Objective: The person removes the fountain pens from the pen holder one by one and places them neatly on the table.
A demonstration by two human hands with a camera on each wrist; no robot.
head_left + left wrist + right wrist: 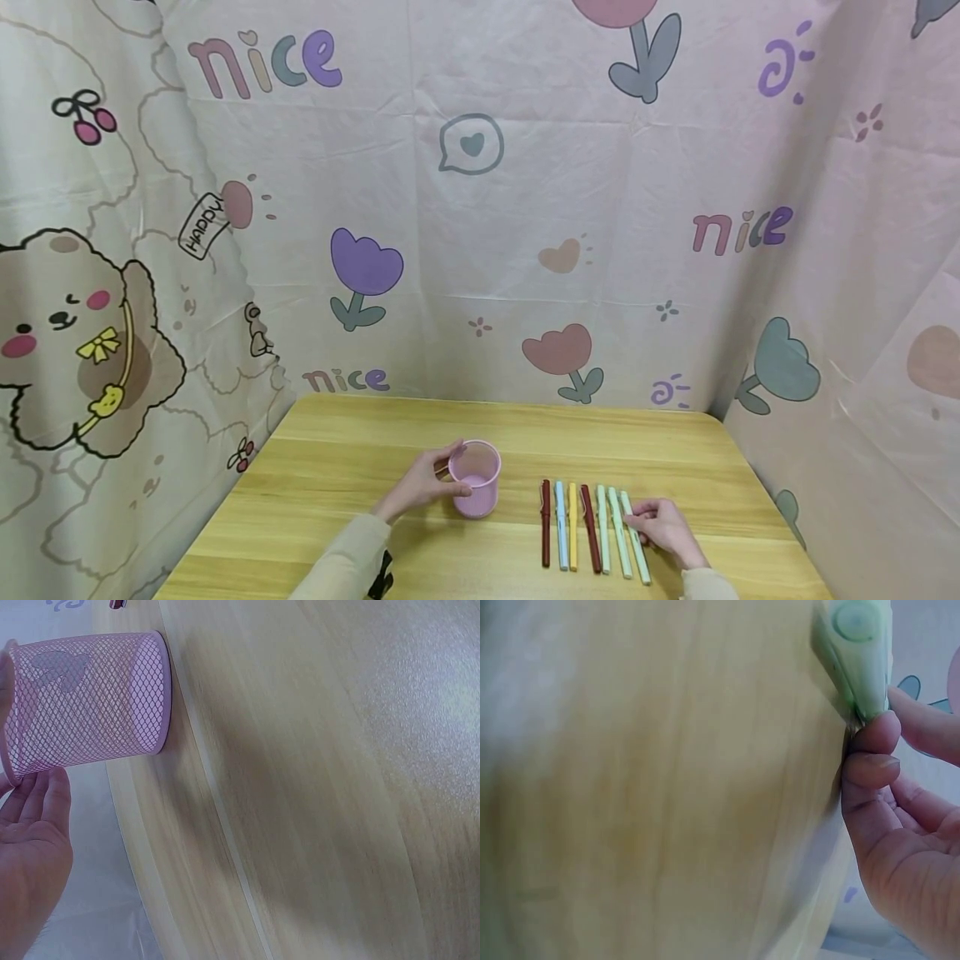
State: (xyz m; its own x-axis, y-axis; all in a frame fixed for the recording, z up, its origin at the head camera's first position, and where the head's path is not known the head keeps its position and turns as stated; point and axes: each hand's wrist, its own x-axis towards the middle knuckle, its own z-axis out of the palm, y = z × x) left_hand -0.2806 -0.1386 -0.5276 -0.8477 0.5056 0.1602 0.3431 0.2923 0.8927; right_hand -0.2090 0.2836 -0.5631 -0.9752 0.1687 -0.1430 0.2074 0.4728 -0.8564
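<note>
A pink mesh pen holder (477,500) stands upright on the table, and my left hand (423,483) grips it near the rim, thumb in front and fingers behind. The left wrist view shows the holder's mesh wall (82,705) with the left hand's fingers (45,802) against its rim. To the right several pens lie in a row: dark red (545,523), light blue (561,525), yellow (573,527), another dark red (590,528) and three light green. My right hand (662,527) pinches the rightmost light green pen (639,552), whose end (859,645) shows in the right wrist view.
The wooden table (360,433) has rounded far corners. A printed cloth (480,208) hangs behind it and along both sides. A small black object (381,575) shows by the left sleeve (341,558).
</note>
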